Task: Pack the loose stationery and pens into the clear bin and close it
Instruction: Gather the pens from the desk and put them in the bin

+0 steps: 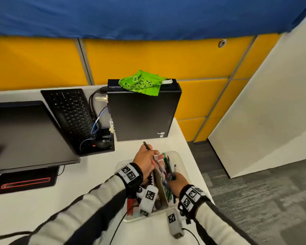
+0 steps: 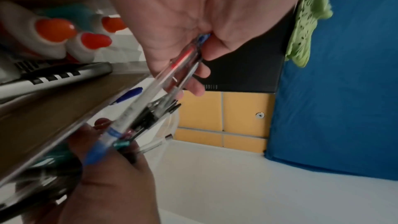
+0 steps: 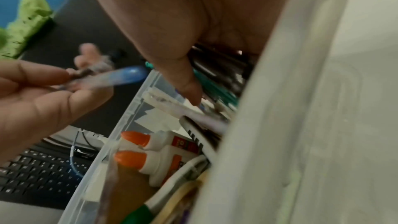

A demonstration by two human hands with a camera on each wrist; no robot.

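Note:
The clear bin point(image 1: 177, 155) stands on the white desk near its right edge. It holds white glue bottles point(image 2: 53, 38) with orange caps, a brown notebook point(image 1: 159, 187) standing on edge, and several pens. My left hand point(image 1: 156, 159) is over the bin's far end and grips a few clear pens point(image 2: 183, 64), one with red ink; a black pen tip sticks up behind it. My right hand point(image 1: 175, 181) is inside the bin's right side, and its fingers curl round a bundle of pens point(image 3: 217, 76). The two bundles meet between the hands.
A black computer tower point(image 1: 141, 114) with a green cloth point(image 1: 141, 82) on top stands just behind the bin. A keyboard point(image 1: 69, 112), cables and a dark monitor point(image 1: 25, 135) are to the left. The desk edge point(image 1: 196, 167) drops to grey carpet at the right.

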